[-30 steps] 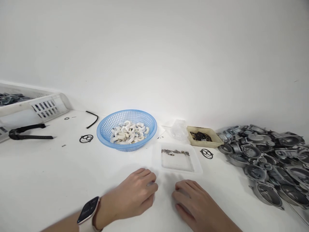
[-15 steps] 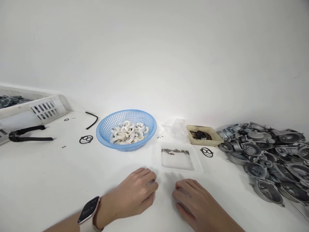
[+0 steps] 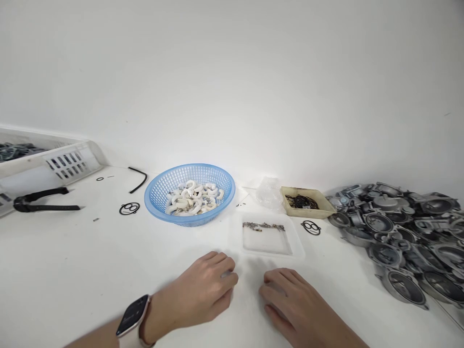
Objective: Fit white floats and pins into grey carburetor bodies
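Observation:
My left hand point(image 3: 203, 290) rests palm down on the white table, fingers loosely curled, a smartwatch point(image 3: 132, 316) on its wrist. My right hand point(image 3: 290, 299) lies beside it, also palm down with bent fingers. Neither hand holds anything that I can see. Just beyond the fingertips sits a clear shallow tray point(image 3: 266, 236) with small metal screws along its far edge. Behind it stands a blue plastic basket point(image 3: 189, 193) holding several white curved parts.
A beige tray point(image 3: 306, 203) of dark thin rings and a crumpled clear bag point(image 3: 267, 193) sit at the back. A heap of grey metal housings point(image 3: 402, 232) fills the right. Black gaskets point(image 3: 311, 227) point(image 3: 129, 208), black pliers point(image 3: 39, 200) and a white crate point(image 3: 47, 157) lie around.

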`<state>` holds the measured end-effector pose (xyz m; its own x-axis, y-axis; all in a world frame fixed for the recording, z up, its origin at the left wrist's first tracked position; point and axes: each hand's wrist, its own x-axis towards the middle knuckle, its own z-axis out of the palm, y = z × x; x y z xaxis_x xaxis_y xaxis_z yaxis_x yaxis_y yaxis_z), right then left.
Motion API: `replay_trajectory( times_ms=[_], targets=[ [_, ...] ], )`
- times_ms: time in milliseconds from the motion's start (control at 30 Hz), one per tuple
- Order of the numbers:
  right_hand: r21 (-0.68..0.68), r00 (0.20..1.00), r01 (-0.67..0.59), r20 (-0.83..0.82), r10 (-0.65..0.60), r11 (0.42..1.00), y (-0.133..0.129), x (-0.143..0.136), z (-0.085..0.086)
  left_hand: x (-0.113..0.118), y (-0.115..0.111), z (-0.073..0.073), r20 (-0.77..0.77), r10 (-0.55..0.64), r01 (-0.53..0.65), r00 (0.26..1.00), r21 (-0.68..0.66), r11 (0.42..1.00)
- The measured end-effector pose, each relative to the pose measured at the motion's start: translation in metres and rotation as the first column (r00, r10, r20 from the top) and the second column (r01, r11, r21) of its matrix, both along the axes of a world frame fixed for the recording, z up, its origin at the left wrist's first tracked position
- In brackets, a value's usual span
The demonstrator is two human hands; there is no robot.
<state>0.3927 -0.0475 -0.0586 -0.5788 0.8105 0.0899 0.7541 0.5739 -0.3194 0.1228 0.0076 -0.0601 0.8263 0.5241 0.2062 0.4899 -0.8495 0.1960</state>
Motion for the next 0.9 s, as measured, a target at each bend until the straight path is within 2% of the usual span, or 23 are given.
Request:
replay_trajectory(
  times_ms=[433, 900],
  targets=[
    [0.028, 1.0, -0.014, 0.009, 0.014, 0.999, 0.0008, -0.0003, -0.0035, -0.0007, -0.0004, -0.0003, 0.004, 0.0, 0.0, 1.0, 0.016, 1.0],
    [0.022, 1.0, -0.022, 0.019, 0.022, 1.0, 0.0014, 0.0003, -0.0001, 0.0, -0.0014, 0.0009, -0.005, 0.0, 0.0, 1.0, 0.005, 1.0]
  ],
)
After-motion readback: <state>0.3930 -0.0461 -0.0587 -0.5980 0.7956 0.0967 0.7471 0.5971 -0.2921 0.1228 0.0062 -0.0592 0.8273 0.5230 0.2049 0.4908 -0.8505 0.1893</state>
